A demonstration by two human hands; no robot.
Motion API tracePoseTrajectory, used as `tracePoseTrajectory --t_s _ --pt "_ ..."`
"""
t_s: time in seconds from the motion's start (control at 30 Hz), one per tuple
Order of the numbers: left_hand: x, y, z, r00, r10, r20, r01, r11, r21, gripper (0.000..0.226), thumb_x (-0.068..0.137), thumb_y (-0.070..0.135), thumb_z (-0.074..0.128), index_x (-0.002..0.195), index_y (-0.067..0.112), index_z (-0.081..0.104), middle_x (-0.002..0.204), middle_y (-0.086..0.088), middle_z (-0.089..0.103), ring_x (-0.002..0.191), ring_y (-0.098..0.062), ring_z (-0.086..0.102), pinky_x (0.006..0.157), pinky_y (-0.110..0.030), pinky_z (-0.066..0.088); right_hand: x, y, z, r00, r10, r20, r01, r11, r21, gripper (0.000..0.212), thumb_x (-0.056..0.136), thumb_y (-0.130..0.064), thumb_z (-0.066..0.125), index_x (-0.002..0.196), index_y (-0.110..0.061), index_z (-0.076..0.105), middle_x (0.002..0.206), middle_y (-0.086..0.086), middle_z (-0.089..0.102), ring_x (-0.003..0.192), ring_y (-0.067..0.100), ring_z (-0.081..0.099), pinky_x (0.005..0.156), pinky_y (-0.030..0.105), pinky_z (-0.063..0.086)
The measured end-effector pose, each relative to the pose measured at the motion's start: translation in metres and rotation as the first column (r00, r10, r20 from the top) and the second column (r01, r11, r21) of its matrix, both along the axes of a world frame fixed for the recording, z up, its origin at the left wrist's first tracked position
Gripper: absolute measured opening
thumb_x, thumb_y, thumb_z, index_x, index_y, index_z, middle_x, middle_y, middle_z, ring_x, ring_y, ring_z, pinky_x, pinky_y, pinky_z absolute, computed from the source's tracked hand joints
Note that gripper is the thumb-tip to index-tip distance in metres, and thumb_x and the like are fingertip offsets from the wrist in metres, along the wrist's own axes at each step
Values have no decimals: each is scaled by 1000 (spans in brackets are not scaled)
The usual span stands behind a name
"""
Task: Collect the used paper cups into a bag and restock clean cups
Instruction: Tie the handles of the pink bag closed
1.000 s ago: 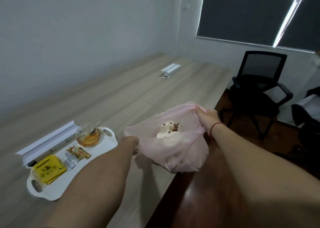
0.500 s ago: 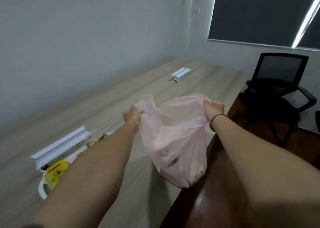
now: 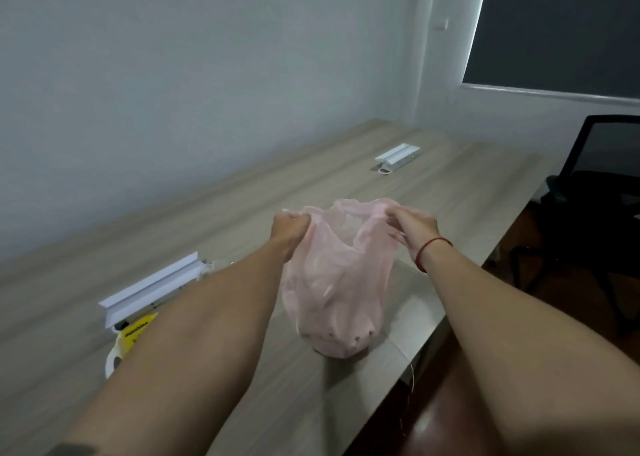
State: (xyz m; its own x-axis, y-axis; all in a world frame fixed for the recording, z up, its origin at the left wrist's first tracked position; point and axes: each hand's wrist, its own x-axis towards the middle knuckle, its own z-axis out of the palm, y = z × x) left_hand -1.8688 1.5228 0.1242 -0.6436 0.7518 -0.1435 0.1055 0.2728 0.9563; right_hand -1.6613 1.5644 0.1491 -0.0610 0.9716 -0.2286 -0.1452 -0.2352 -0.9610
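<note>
Bare forearms (image 3: 214,317), red string bracelet (image 3: 433,249) on right wrist.

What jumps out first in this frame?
The pink plastic bag, dead centre over the wooden table, its mouth gripped by the left hand and the right hand. A black office chair stands at far right; a yellow packet peeks from behind the left forearm.

Landmark: bag (image 3: 332,292), standing on the counter (image 3: 346,178) near its front edge.
Behind the bag: open counter surface up to the wall (image 3: 173,91), with one raised white lid (image 3: 396,156) far back.
Left of the bag: left forearm (image 3: 207,317) crosses low; past it a second raised lid (image 3: 152,291), yellow packet (image 3: 138,329) and tray (image 3: 114,360) handle.
Right of the bag: short strip of counter, then open floor (image 3: 450,421); chair (image 3: 595,192) well apart.
</note>
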Motion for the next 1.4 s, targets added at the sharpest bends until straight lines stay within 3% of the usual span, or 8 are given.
tracePoseTrajectory --t_s 0.3,0.4,0.57,0.73,0.87,1.0,1.23,1.4 --pt "-16 -9 -45 994 105 20 -103 992 -74 64 75 9 78 127 4 43 111 -11 53 92 -22 54 71 -27 49 1 -9 -65 917 34 398 -18 999 -44 129 40 -57 88 146 -21 22 148 6 29 133 26 41 107 41 41" --pt "-20 -7 -48 996 82 34 -78 992 -103 16 82 16 72 85 4 61 84 -13 62 62 -18 54 36 -15 41 -9 -14 -84 917 103 385 -63 991 -114 131 41 -70 81 147 -18 24 151 4 31 137 25 38 112 43 37" --pt "-27 -6 -61 996 73 41 -71 996 -55 21 91 20 61 77 5 62 72 -10 53 64 -18 48 52 -24 40 -36 -16 -109 931 -34 363 69 994 -84 37 82 -45 64 93 -10 66 96 10 65 92 22 62 87 36 52" --pt "-39 -6 -65 932 329 153 -336 942 17 51 88 44 54 122 6 55 120 -15 62 103 -27 59 91 -37 49 -31 -9 -96 917 -371 145 395 897 -199 48 99 -38 39 127 -1 53 124 16 60 115 30 59 86 28 44" --pt "-24 -19 -77 950 190 249 -188 982 -33 111 74 77 52 154 18 3 159 -7 22 145 -30 26 119 -47 22 -25 -7 -88 875 -461 148 483 847 -223 49 100 -38 36 122 1 56 121 19 63 110 32 62 85 30 48" --pt "-8 -9 -91 994 48 97 -49 999 10 136 47 91 59 153 30 0 158 2 25 145 -24 26 120 -46 22 -25 -4 -89 864 -475 167 502 840 -206 50 99 -41 37 121 0 56 118 18 64 106 33 62 90 36 51" --pt "17 26 -87 999 52 3 -52 997 -60 46 91 43 55 101 0 67 92 -13 65 87 -23 60 73 -30 44 -30 -18 -77 955 -294 -21 273 909 -313 125 48 -94 49 141 -12 40 140 2 51 126 26 50 110 43 38" --pt "33 9 -86 976 122 180 -107 990 -90 57 96 51 36 116 3 60 118 -13 63 107 -30 60 100 -38 46 -28 -40 -93 955 1 298 74 967 -242 117 60 -90 45 146 -11 31 153 2 32 141 25 31 118 42 21"
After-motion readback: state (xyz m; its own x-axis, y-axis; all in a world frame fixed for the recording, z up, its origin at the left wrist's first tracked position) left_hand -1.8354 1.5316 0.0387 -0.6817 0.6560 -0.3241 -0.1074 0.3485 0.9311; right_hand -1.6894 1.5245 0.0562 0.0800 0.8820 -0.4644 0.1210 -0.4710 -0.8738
